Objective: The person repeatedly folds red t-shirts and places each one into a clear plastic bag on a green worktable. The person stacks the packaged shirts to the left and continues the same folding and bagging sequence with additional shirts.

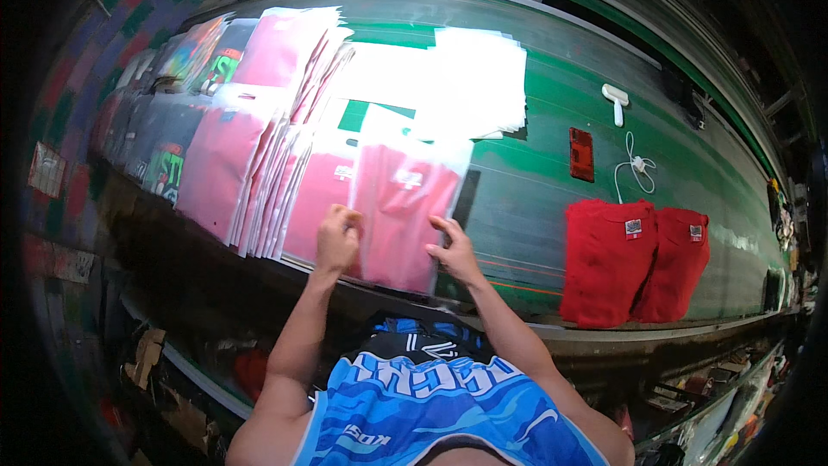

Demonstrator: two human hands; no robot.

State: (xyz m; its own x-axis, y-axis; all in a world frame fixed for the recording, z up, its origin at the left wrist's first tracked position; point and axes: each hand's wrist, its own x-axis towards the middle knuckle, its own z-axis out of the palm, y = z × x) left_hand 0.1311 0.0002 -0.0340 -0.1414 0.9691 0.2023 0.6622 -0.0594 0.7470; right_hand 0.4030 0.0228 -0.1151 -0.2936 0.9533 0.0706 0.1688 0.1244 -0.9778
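Right before me a folded red shirt in a clear plastic bag point(404, 226) lies between my hands, its neck label showing through the film. My left hand point(338, 239) has its fingers curled at the bag's left edge. At the right edge, my right hand point(458, 251) holds the bag between thumb and fingers. Partly under it, to the left, is another bagged red shirt point(317, 191). Two folded red shirts point(608, 272) point(676, 272) without bags lie side by side to the right, labels up.
Overlapping stacks of bagged red shirts point(220, 168) and dark printed shirts point(165, 142) fill the table's left. White sheets or bags point(475, 84) lie beyond my hands in glare. On the green table point(517, 226) are a lint roller point(616, 103), a red phone point(581, 154) and a white cable point(637, 165).
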